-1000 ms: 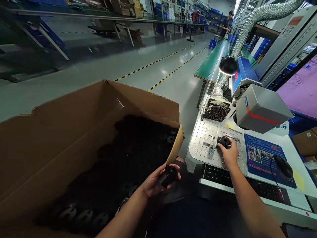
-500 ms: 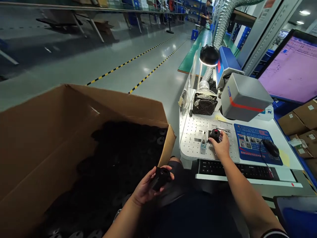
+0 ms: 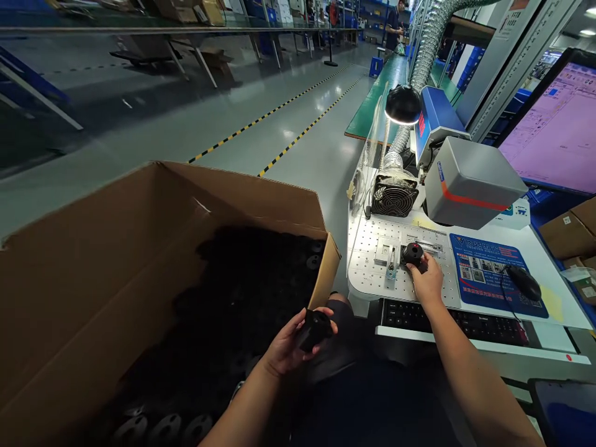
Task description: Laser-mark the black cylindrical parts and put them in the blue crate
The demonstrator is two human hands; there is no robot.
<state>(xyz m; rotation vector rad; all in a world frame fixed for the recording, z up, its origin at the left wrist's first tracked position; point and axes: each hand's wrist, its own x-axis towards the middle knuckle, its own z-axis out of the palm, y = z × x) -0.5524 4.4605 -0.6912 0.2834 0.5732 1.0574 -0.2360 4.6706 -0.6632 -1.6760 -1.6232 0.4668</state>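
Note:
My left hand (image 3: 291,347) is closed around a black, roughly cylindrical plastic part (image 3: 315,329), held over the near right corner of a large cardboard box (image 3: 326,267). Many similar black parts (image 3: 242,292) fill the bottom of that box. At the workbench, my right hand (image 3: 426,276) grips a second black part (image 3: 413,253) with thumb and fingers. This part sits at a metal fixture (image 3: 390,257) on the perforated plate (image 3: 365,267), and a small red light spot shows on its top. The undersides of both parts are hidden.
Above and behind the plate are a grey machine head (image 3: 475,183), a black fan (image 3: 395,197) and a lit ring lamp (image 3: 403,105). A blue mouse pad (image 3: 493,267), mouse (image 3: 524,282), keyboard (image 3: 410,315) and monitor (image 3: 559,124) are on the right. A person (image 3: 395,25) stands far off.
The whole view has shifted, so everything appears farther right. Both hands keep hold of their black parts; my right hand sits slightly lower against its part.

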